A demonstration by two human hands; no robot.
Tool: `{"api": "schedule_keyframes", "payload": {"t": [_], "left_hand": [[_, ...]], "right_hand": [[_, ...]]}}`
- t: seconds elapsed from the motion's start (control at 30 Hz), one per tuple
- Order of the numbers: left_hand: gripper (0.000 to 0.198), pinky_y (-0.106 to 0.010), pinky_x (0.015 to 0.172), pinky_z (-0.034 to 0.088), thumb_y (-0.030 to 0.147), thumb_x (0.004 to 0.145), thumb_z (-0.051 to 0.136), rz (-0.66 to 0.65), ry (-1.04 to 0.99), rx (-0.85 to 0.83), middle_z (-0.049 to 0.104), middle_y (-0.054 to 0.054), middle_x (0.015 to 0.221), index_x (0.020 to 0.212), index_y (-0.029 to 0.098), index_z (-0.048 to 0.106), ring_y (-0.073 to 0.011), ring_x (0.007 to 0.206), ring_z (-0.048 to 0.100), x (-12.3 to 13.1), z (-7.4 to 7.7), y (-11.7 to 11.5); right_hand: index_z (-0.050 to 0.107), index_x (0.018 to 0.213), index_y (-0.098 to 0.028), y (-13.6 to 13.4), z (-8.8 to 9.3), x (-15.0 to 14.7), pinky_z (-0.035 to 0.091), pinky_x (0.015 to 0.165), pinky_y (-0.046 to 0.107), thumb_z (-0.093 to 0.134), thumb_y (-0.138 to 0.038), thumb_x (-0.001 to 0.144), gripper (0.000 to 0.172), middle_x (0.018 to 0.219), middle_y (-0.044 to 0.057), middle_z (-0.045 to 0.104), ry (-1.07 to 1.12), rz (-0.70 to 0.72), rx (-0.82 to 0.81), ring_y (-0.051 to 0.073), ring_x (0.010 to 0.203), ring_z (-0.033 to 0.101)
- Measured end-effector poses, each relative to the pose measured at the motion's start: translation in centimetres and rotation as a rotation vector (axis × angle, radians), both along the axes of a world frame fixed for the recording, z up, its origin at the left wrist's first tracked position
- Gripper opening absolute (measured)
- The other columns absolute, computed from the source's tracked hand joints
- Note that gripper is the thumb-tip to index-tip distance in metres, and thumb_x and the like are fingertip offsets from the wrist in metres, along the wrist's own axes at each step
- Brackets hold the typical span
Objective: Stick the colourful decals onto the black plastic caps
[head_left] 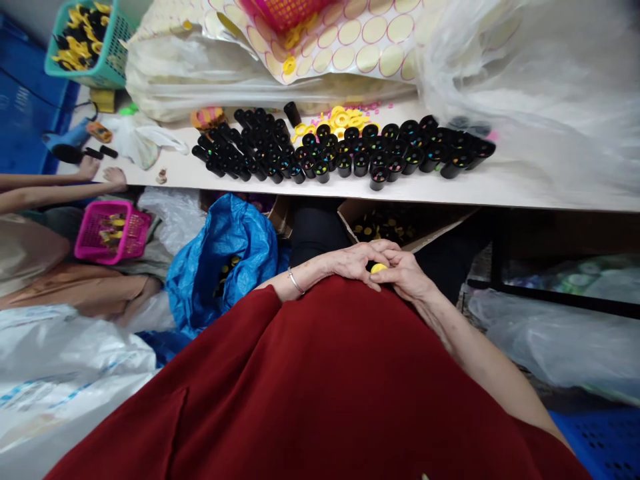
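My left hand (pixel 354 262), with a silver bangle on its wrist, is closed in front of the red garment. My right hand (pixel 409 275) meets it, fingers curled. Between them they grip a small round yellow cap (pixel 379 268), with a dark part beside it mostly hidden by the fingers. Beyond the hands, many black cylindrical tubes (pixel 345 165) stand packed together on the white table (pixel 320 191), with small coloured bits inside some. Behind them lies a pile of yellow ring-shaped pieces (pixel 345 120).
An open cardboard box (pixel 425 241) holding small dark and yellow pieces is below the table edge. To the left are a blue sack (pixel 250 233) and a pink basket (pixel 95 250). A co-worker's hands (pixel 114 177) rest at the table's left. A teal basket (pixel 119 57) stands behind.
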State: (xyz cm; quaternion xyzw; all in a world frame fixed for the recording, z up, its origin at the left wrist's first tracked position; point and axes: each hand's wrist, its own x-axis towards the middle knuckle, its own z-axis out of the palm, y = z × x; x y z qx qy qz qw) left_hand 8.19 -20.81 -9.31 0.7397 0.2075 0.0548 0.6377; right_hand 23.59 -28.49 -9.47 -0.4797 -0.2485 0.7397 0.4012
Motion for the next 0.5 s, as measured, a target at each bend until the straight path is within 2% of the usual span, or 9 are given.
{"api": "schedule_keyframes", "payload": {"t": [0.07, 0.13, 0.23, 0.3, 0.4, 0.5], "left_hand": [[0.048, -0.055, 0.116, 0.036, 0.044, 0.049, 0.093, -0.009, 0.004, 0.015, 0.058, -0.015, 0.136, 0.086, 0.017, 0.080, -0.0374, 0.135, 0.049, -0.1, -0.1, 0.1], [0.047, -0.055, 0.116, 0.036, 0.044, 0.048, 0.093, -0.025, 0.000, 0.038, 0.061, -0.015, 0.133, 0.086, 0.018, 0.081, -0.0378, 0.133, 0.050, 0.1, 0.2, 0.2], [0.036, -0.054, 0.118, 0.034, 0.039, 0.049, 0.093, -0.060, -0.001, 0.088, 0.066, -0.012, 0.125, 0.078, 0.021, 0.081, -0.0370, 0.129, 0.053, 0.5, 0.8, 0.2], [0.032, -0.054, 0.120, 0.031, 0.037, 0.049, 0.093, -0.074, 0.000, 0.131, 0.068, -0.012, 0.121, 0.074, 0.021, 0.080, -0.0377, 0.130, 0.053, 0.7, 1.1, 0.2], [0.038, -0.055, 0.119, 0.033, 0.039, 0.047, 0.094, -0.080, 0.011, 0.175, 0.067, -0.015, 0.123, 0.076, 0.018, 0.081, -0.0399, 0.130, 0.053, 0.4, 0.9, 0.3], [0.046, -0.056, 0.117, 0.036, 0.041, 0.045, 0.095, -0.064, 0.067, 0.195, 0.064, -0.014, 0.131, 0.083, 0.019, 0.082, -0.0414, 0.136, 0.049, -0.5, 0.4, 0.9]], "right_hand": [[0.073, 0.069, -0.017, 0.0, 0.3, -0.1, 0.050, 0.062, 0.026, 0.092, -0.025, 0.038, 0.038, 0.072, -0.002, 0.062, 0.022, 0.011, -0.029, 0.012, 0.068, 0.056], [0.071, 0.068, -0.016, 0.2, 0.7, 0.1, 0.049, 0.061, 0.026, 0.092, -0.024, 0.039, 0.037, 0.071, -0.001, 0.063, 0.030, 0.101, -0.066, 0.012, 0.066, 0.057], [0.070, 0.064, -0.015, 0.6, 1.0, 0.5, 0.048, 0.059, 0.027, 0.091, -0.022, 0.038, 0.035, 0.068, 0.000, 0.062, -0.002, 0.188, -0.071, 0.013, 0.065, 0.057], [0.070, 0.061, -0.015, 0.6, 0.8, 0.6, 0.048, 0.058, 0.028, 0.092, -0.022, 0.035, 0.034, 0.068, 0.000, 0.062, -0.028, 0.164, -0.038, 0.014, 0.065, 0.057], [0.071, 0.059, -0.016, 0.4, 0.2, 0.1, 0.048, 0.058, 0.028, 0.094, -0.028, 0.034, 0.036, 0.068, 0.001, 0.062, -0.012, 0.077, -0.039, 0.015, 0.065, 0.056], [0.076, 0.074, -0.017, 0.8, -0.1, -0.5, 0.051, 0.062, 0.029, 0.095, -0.038, 0.043, 0.042, 0.071, 0.002, 0.065, 0.074, 0.111, -0.063, 0.015, 0.066, 0.058]]}}
